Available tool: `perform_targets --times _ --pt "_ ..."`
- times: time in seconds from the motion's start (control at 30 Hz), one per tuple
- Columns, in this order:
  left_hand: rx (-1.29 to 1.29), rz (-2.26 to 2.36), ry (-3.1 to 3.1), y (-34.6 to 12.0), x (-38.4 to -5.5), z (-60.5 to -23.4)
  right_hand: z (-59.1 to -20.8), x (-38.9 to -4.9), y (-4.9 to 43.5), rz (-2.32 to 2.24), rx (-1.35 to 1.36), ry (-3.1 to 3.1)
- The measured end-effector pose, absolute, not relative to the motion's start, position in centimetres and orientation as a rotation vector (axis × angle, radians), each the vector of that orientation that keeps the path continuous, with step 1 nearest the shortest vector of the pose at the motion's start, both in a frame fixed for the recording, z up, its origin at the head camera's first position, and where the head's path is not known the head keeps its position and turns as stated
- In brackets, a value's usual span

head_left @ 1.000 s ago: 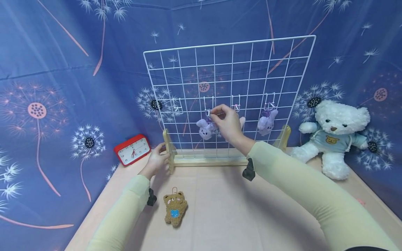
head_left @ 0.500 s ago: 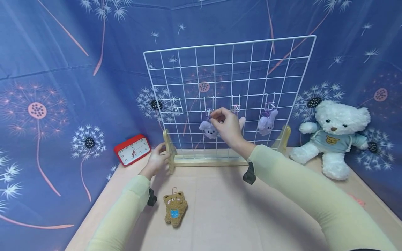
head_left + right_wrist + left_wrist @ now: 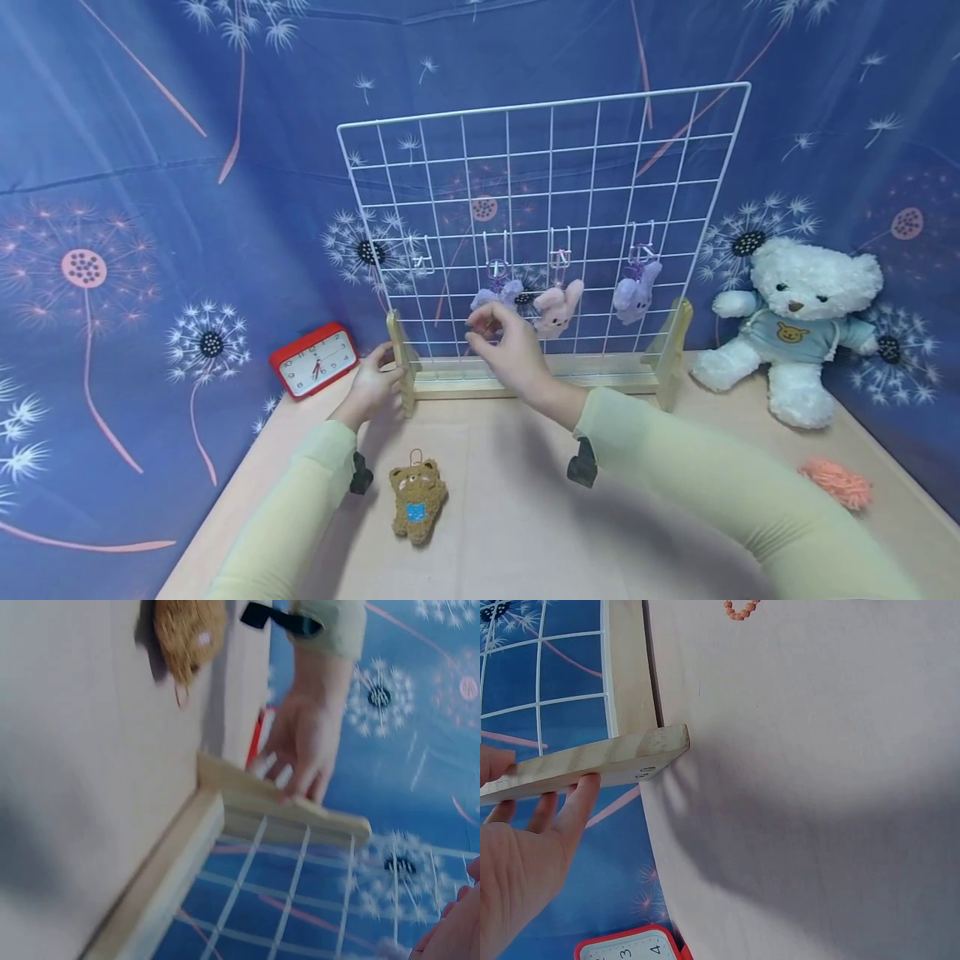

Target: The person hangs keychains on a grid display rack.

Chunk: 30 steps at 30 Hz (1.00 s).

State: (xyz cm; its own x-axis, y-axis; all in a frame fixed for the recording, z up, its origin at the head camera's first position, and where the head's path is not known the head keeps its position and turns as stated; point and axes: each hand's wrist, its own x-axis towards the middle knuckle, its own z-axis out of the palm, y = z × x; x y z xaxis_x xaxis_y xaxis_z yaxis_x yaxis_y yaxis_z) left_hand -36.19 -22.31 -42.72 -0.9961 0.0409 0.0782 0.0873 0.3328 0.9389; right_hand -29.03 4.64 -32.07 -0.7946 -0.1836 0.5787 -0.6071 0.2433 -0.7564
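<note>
My left hand (image 3: 375, 385) grips the left wooden end piece (image 3: 403, 367) of the stand, thumb on one side and fingers on the other in the left wrist view. Just below and in front of a purple plush keychain (image 3: 487, 296), my right hand (image 3: 517, 350) hovers with loosely bent fingers, thumb and index apart. That keychain hangs from a hook on the white wire grid (image 3: 532, 175), partly hidden by the hand. A pink bunny keychain (image 3: 557, 310) and another purple plush keychain (image 3: 636, 293) hang farther right. The leftmost hook (image 3: 423, 262) carries nothing.
A brown bear keychain (image 3: 417, 503) lies on the table in front. Behind my left hand is a red alarm clock (image 3: 315, 360). A white teddy bear (image 3: 806, 333) sits at right, near a coral-coloured bundle (image 3: 838, 483). Patterned blue cloth (image 3: 225, 208) hangs behind.
My right hand has let go near the left purple keychain and drawn down, uncovering the pink bunny. The coral bundle now shows beside the right sleeve. My left hand stays put.
</note>
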Motion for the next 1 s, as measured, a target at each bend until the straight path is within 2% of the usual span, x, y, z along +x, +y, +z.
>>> perform_targets --times 0.57,1.0 --pt "-0.112 -1.798 -2.526 -22.2 -36.1 -42.5 -39.0 -26.2 0.3 1.586 0.838 -2.362" --pt "-0.137 -1.781 -2.505 -21.9 -36.1 -42.7 -42.8 -25.9 -1.7 1.644 0.857 -2.461"
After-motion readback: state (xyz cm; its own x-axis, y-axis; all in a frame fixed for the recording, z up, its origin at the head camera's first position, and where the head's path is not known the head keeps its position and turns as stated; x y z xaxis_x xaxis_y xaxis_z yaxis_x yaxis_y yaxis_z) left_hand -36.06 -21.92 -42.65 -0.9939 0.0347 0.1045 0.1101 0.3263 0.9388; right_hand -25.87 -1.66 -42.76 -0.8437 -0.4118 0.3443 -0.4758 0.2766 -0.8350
